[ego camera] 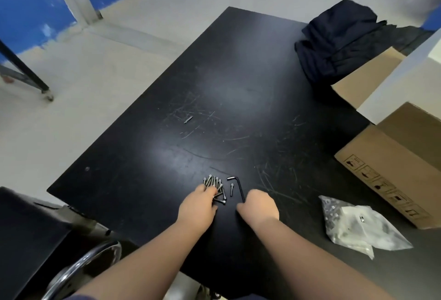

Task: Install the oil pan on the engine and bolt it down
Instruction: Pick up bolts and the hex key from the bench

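We see a small heap of bolts (216, 188) near the near edge of the worktop (226, 85), about midway along it. They are short, dark-shanked socket-head screws with bright heads, lying crisscross. One single bolt (231, 190) lies just to the right of the heap, apart from it. Right of that lies a black L-shaped hex key (238, 188), its short arm at the far end and its long arm running toward the near edge.

The left hand (199, 202) rests on the heap with its fingers bent down onto the bolts; we cannot tell whether it pinches any. The right hand (259, 205) is curled, knuckles up, and the near end of the hex key meets it; we cannot tell whether it holds the key.

The worktop is black, glossy and heavily scratched. Toward its right edge lie a crumpled clear plastic bag (358, 225) and a cardboard box (401, 168); a folded dark cloth (334, 39) sits at the far right corner. Around it we see a pale grey floor (107, 73), a blue wall (23, 1) and a black chair (23, 228) at the near left corner.
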{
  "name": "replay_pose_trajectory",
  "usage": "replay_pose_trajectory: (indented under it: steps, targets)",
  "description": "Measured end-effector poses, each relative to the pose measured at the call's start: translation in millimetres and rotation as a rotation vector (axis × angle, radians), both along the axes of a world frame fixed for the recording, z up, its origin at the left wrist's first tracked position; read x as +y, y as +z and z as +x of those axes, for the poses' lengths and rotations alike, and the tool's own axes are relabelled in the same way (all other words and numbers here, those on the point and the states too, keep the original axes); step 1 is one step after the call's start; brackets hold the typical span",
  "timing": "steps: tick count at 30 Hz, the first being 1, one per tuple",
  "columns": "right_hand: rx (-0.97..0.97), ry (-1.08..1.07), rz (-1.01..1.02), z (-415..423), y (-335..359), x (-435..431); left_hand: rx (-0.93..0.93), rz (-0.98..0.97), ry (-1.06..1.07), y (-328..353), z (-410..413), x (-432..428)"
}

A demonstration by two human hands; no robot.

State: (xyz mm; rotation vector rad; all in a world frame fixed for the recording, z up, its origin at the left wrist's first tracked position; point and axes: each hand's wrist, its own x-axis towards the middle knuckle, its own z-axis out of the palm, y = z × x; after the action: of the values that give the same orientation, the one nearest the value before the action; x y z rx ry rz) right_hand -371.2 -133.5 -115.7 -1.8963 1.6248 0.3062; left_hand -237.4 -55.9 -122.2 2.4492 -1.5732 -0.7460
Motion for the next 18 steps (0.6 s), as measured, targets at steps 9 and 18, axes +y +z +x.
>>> replay_pose_trajectory:
  steps: [9, 18]
  targets:
    - [0.153, 0.182, -0.094, -9.1, 5.1, -6.5, -0.077, 0.042, 0.068, 1.2, 0.6, -9.9]
    - [0.165, 0.147, -0.053, -8.0, 8.5, -9.6, -0.085, 0.09, 0.088, 5.3, 8.6, -4.8]
